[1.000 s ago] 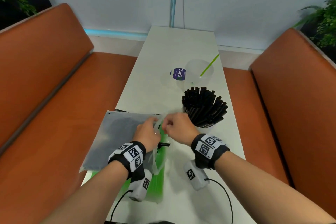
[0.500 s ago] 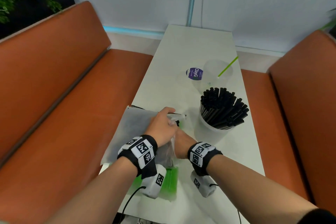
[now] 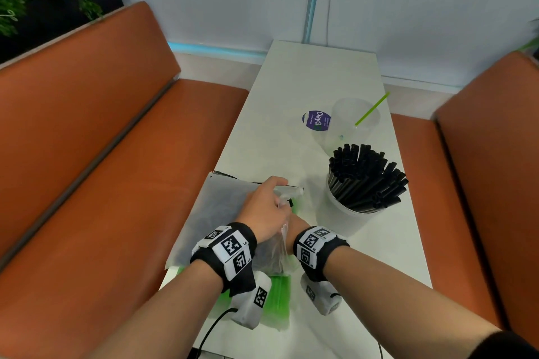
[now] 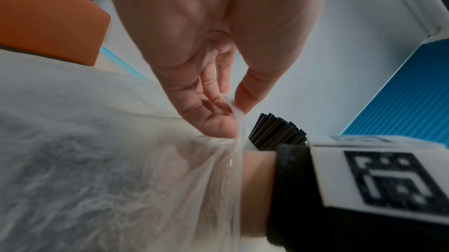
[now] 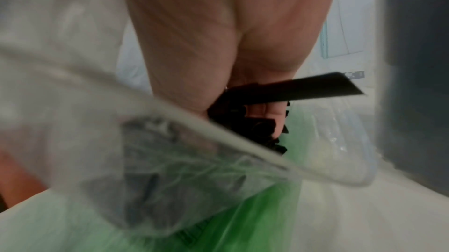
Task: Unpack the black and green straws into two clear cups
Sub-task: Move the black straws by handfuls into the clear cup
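Observation:
A clear plastic bag (image 3: 221,213) of black straws lies on the white table (image 3: 306,81), over a pack of green straws (image 3: 277,300). My left hand (image 3: 271,201) pinches the bag's mouth (image 4: 234,110) between thumb and fingers. My right hand (image 5: 264,119) is inside the bag, its fingers curled round a bunch of black straws (image 5: 245,127); in the head view the left hand and the film hide most of it. To the right stands a clear cup (image 3: 347,218) full of black straws (image 3: 367,178). Behind it, a second clear cup (image 3: 350,125) holds one green straw (image 3: 372,109).
A round purple label (image 3: 316,119) sits beside the far cup. Orange bench seats (image 3: 116,183) flank the narrow table on both sides, with a pale wall behind. The black-straw cup stands a short way right of my hands.
My right hand has gone from the bag's mouth down into the bag and closed on black straws. The left hand has kept hold of the mouth.

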Action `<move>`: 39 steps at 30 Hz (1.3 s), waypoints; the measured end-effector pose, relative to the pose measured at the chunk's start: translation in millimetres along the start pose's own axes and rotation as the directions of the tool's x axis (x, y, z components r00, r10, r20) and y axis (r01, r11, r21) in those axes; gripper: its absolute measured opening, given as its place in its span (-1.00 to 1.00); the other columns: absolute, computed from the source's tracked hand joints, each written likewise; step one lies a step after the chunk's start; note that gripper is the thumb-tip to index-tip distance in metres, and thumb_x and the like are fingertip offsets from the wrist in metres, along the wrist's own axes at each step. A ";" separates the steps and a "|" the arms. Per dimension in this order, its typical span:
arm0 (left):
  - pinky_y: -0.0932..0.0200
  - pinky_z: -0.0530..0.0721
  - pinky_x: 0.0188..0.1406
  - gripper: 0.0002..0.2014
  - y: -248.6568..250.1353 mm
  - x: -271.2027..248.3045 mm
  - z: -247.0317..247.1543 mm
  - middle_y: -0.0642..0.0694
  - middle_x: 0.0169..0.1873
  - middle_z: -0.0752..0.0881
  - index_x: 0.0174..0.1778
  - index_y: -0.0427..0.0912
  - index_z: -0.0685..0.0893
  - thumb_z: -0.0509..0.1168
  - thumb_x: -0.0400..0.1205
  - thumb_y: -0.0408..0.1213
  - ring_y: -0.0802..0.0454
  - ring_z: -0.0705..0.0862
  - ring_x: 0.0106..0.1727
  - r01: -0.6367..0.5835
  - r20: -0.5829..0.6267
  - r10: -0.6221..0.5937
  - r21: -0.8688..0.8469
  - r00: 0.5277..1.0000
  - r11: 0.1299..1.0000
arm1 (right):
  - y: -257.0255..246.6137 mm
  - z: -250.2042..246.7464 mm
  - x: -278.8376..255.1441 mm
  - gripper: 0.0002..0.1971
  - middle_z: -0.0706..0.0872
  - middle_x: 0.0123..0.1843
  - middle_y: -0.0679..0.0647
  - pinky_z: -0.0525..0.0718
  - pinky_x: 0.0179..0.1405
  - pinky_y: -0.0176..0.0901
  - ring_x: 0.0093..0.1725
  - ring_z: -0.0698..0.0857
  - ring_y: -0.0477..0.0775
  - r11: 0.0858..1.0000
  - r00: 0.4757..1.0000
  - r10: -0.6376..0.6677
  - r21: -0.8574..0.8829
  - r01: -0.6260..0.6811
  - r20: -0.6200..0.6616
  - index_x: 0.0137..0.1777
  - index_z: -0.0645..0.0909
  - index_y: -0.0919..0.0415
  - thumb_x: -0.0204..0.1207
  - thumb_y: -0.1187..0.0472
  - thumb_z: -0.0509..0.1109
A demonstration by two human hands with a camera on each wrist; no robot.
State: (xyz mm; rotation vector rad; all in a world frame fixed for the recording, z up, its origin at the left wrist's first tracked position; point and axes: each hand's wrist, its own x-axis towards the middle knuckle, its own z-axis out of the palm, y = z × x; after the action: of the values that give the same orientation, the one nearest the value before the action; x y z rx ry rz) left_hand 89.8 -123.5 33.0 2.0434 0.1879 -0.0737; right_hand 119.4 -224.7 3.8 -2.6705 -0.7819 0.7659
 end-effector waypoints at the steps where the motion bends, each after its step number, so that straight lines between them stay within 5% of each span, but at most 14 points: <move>1: 0.59 0.53 -0.39 -0.53 -0.3 -0.3 -0.1 -0.02 -0.38 0.68 0.40 0.03 0.54 0.30 0.58 -0.43 0.30 0.62 -0.44 0.001 0.000 -0.001 -0.002 1.000 1.000 | 0.6 2.1 1.5 -0.64 0.47 0.51 0.34 0.26 0.29 -0.31 0.51 0.43 0.17 0.999 1.000 -0.002 -0.034 0.002 0.003 0.50 0.34 0.47 0.74 0.36 0.10; 5: 0.59 0.52 -0.35 -0.53 -1.2 -1.7 -1.7 0.01 -0.38 0.68 0.40 0.02 0.55 0.32 0.58 -0.42 0.31 0.61 -0.42 0.009 -0.009 -0.009 0.001 1.000 1.000 | 1.7 4.5 0.8 -0.61 0.45 0.52 0.32 0.22 0.34 -0.27 0.52 0.41 0.18 0.999 0.998 0.037 -0.038 -0.036 0.045 0.51 0.35 0.43 0.72 0.34 0.13; 9: 0.56 0.55 -0.35 -0.54 -0.9 -2.5 -2.3 0.03 -0.38 0.67 0.40 0.04 0.55 0.35 0.59 -0.41 0.21 0.65 -0.34 0.026 -0.006 -0.027 -0.013 1.000 1.000 | -0.5 -3.6 -2.5 -0.62 0.67 0.04 0.28 0.48 -0.10 -0.29 0.01 0.66 0.20 0.994 0.996 0.020 -0.108 -0.011 0.083 0.43 0.45 0.39 0.63 0.34 0.21; 12: 0.51 0.55 -0.33 -0.53 0.0 -3.3 -2.4 0.06 -0.39 0.66 0.40 0.06 0.54 0.37 0.59 -0.40 0.23 0.65 -0.33 0.040 -0.011 -0.040 -0.012 0.999 0.999 | 2.7 -9.2 -6.5 -0.68 0.69 0.07 0.23 0.51 -0.17 -0.14 0.03 0.71 0.24 0.994 1.000 0.001 -0.107 -0.002 -0.003 0.29 0.51 0.30 0.54 0.33 0.29; 16: 0.25 0.68 -0.19 -0.52 2.0 -4.3 -3.3 0.02 -0.39 0.67 0.41 0.03 0.54 0.33 0.58 -0.44 0.20 0.66 -0.37 0.041 -0.003 -0.041 -0.019 0.999 0.999 | 4.7 -12.4 -8.2 -0.84 0.68 0.00 0.18 0.67 -0.19 -0.02 -0.10 0.70 0.21 0.981 1.000 -0.001 -0.194 0.003 0.009 0.08 0.57 0.23 0.55 0.23 0.27; 21: 0.30 0.65 -0.11 -0.52 3.2 -3.4 -2.3 0.09 -0.51 0.65 0.41 -0.01 0.55 0.33 0.58 -0.45 0.23 0.67 -0.39 0.053 -0.032 -0.054 -0.034 0.998 0.998 | 13.5 -10.5 -7.0 -0.75 0.42 -0.34 -0.02 0.53 -0.36 -0.08 -0.31 0.56 0.13 0.968 0.999 0.030 -0.247 -0.039 -0.041 0.16 0.55 0.23 0.49 0.27 0.34; 23: 0.28 0.67 -0.11 -0.53 3.9 -3.1 -2.1 0.10 -0.52 0.63 0.40 -0.02 0.56 0.32 0.58 -0.46 0.22 0.66 -0.38 0.065 -0.039 -0.067 -0.039 0.997 0.997 | 18.4 -10.0 -6.9 -0.70 0.50 -0.28 0.00 0.50 -0.39 -0.09 -0.31 0.58 0.14 0.966 0.997 0.016 -0.257 -0.035 -0.075 0.21 0.52 0.19 0.48 0.25 0.38; 27: -0.09 0.76 0.09 -0.53 4.1 -1.9 -1.9 0.02 -0.49 0.63 0.37 -0.04 0.57 0.30 0.55 -0.48 0.01 0.69 -0.29 0.080 -0.045 -0.082 -0.059 0.996 0.995 | 30.9 -11.4 -8.6 -0.63 0.69 -0.03 0.14 0.56 -0.34 -0.07 -0.13 0.73 0.25 0.965 0.994 0.030 -0.255 -0.056 -0.103 0.17 0.54 0.16 0.41 0.11 0.50; 31: -0.07 0.75 0.10 -0.53 3.3 -0.2 0.2 -0.02 -0.43 0.67 0.37 -0.02 0.57 0.31 0.55 -0.46 0.00 0.70 -0.28 0.083 -0.049 -0.085 -0.045 0.995 0.996 | 42.0 -11.4 -15.3 -0.71 0.68 -0.09 0.15 0.61 -0.30 -0.08 -0.14 0.72 0.25 0.981 0.993 0.053 -0.179 -0.071 -0.106 0.01 0.59 0.16 0.41 0.03 0.52; 35: -0.11 0.77 0.05 -0.53 4.1 2.1 3.3 -0.08 -0.40 0.68 0.37 -0.03 0.57 0.30 0.55 -0.47 -0.06 0.72 -0.29 0.078 -0.035 -0.079 -0.046 0.996 0.996 | 43.2 -8.7 -15.7 -0.83 0.56 -0.30 0.09 0.55 -0.38 -0.13 -0.27 0.68 0.25 0.989 0.995 0.032 -0.137 -0.045 -0.093 -0.25 0.45 0.10 0.43 0.17 0.41; 39: -0.03 0.80 -0.06 -0.55 3.3 3.1 2.4 -0.05 -0.43 0.67 0.35 -0.02 0.58 0.31 0.55 -0.47 0.04 0.71 -0.41 0.078 -0.047 -0.080 -0.032 0.996 0.996 | 41.4 -7.2 -12.5 -0.90 0.64 -0.26 0.12 0.66 -0.34 -0.10 -0.27 0.69 0.23 0.995 0.998 -0.009 -0.096 0.004 -0.056 -0.20 0.49 0.11 0.43 0.22 0.39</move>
State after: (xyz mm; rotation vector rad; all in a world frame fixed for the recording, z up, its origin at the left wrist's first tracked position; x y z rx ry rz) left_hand 93.6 -126.8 34.4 2.0089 0.2982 -0.0705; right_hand 132.1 -266.4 -0.6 -2.7593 -0.8327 0.6642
